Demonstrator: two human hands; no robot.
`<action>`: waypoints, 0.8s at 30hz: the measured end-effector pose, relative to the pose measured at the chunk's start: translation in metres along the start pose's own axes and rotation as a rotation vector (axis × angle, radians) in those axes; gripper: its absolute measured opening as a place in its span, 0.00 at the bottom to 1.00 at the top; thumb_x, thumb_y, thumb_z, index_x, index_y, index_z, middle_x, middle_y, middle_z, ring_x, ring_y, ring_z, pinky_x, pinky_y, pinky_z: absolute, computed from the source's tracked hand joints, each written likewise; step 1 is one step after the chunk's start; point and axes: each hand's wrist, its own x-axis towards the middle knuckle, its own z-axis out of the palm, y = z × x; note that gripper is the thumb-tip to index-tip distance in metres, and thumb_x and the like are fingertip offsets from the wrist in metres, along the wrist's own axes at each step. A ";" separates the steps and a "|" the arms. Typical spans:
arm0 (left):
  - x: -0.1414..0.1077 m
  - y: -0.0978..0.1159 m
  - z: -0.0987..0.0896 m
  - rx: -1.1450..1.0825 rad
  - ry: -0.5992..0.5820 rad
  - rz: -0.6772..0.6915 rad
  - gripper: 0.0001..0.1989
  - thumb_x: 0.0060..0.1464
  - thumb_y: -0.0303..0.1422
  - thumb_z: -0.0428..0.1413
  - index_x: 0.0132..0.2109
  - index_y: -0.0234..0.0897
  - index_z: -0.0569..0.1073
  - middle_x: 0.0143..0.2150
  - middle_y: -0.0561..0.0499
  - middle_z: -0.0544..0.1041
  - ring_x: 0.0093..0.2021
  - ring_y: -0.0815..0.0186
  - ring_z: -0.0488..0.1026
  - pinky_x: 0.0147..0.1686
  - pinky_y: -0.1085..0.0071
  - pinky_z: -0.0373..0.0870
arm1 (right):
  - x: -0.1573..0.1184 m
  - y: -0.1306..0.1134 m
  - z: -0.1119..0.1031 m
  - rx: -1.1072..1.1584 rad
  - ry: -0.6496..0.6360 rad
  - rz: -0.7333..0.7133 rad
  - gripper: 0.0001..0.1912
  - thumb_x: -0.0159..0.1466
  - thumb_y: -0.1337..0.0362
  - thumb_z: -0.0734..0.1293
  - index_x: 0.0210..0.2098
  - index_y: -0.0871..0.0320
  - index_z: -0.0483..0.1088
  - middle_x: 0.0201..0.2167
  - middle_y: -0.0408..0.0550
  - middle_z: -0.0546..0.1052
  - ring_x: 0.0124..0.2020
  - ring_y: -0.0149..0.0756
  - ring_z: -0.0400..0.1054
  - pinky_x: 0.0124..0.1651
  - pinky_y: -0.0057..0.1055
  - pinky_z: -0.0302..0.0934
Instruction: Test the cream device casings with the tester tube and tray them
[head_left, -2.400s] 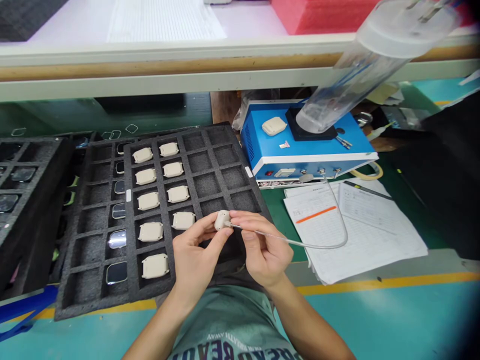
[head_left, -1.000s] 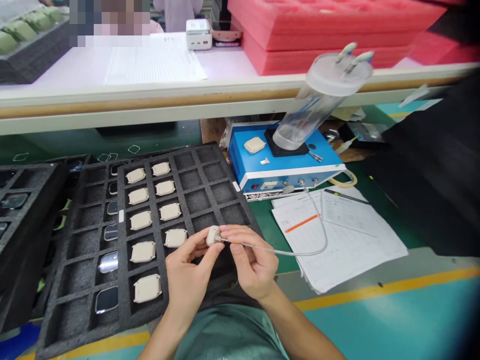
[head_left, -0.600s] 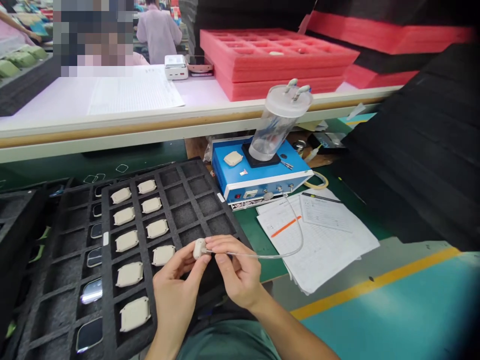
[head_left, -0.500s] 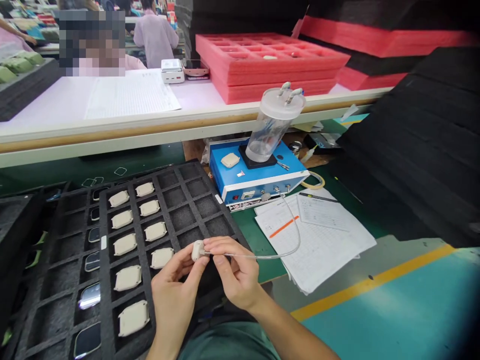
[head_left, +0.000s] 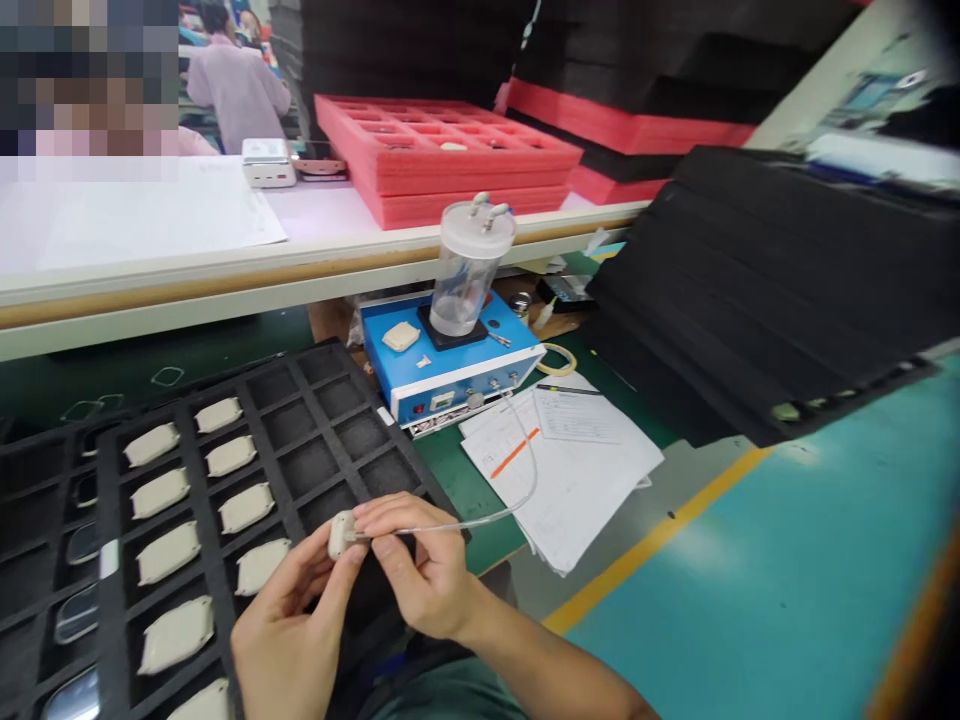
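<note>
Between the thumb and fingers of my left hand is a cream watch case, turned edge-on. My right hand pinches the end of a clear thin tube against the side of that case; the very tip is hidden by the fingers. The tube curves back to the front of a blue box-shaped machine. Under and left of my hands lies a black foam tray with two columns of cream watch cases in its compartments.
A clear cylinder stands on the blue machine beside another cream case. Papers lie to the right. Red foam trays sit on the shelf. Black foam sheets stack at right. Co-workers are beyond the shelf.
The view has turned to the right, so everything appears shifted left. Both hands keep the same grip, with the tube still at the watch case.
</note>
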 end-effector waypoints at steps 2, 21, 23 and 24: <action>0.001 0.002 0.001 0.008 -0.007 -0.028 0.18 0.40 0.38 0.73 0.41 0.38 0.86 0.38 0.49 0.87 0.32 0.64 0.85 0.37 0.81 0.81 | 0.002 0.001 0.000 -0.011 -0.001 -0.001 0.07 0.70 0.69 0.65 0.43 0.56 0.76 0.37 0.53 0.84 0.44 0.42 0.82 0.48 0.40 0.79; 0.003 0.001 0.002 -0.046 -0.025 -0.037 0.19 0.39 0.38 0.74 0.40 0.38 0.85 0.36 0.49 0.87 0.32 0.64 0.85 0.36 0.80 0.81 | 0.002 0.000 0.000 -0.029 0.008 0.002 0.07 0.71 0.67 0.65 0.43 0.55 0.76 0.37 0.51 0.84 0.44 0.41 0.82 0.48 0.39 0.78; 0.003 0.002 0.002 -0.044 -0.028 -0.024 0.18 0.39 0.38 0.74 0.40 0.38 0.85 0.36 0.49 0.87 0.32 0.63 0.85 0.37 0.79 0.81 | 0.001 0.001 0.000 -0.029 0.013 0.005 0.07 0.71 0.67 0.65 0.43 0.55 0.76 0.37 0.51 0.84 0.43 0.41 0.82 0.48 0.38 0.78; 0.003 0.002 0.002 -0.045 -0.028 -0.019 0.18 0.39 0.38 0.74 0.40 0.38 0.85 0.36 0.49 0.87 0.32 0.63 0.85 0.37 0.79 0.81 | 0.000 0.001 0.001 -0.030 0.015 0.006 0.07 0.71 0.67 0.65 0.42 0.55 0.76 0.37 0.51 0.84 0.43 0.40 0.82 0.48 0.38 0.78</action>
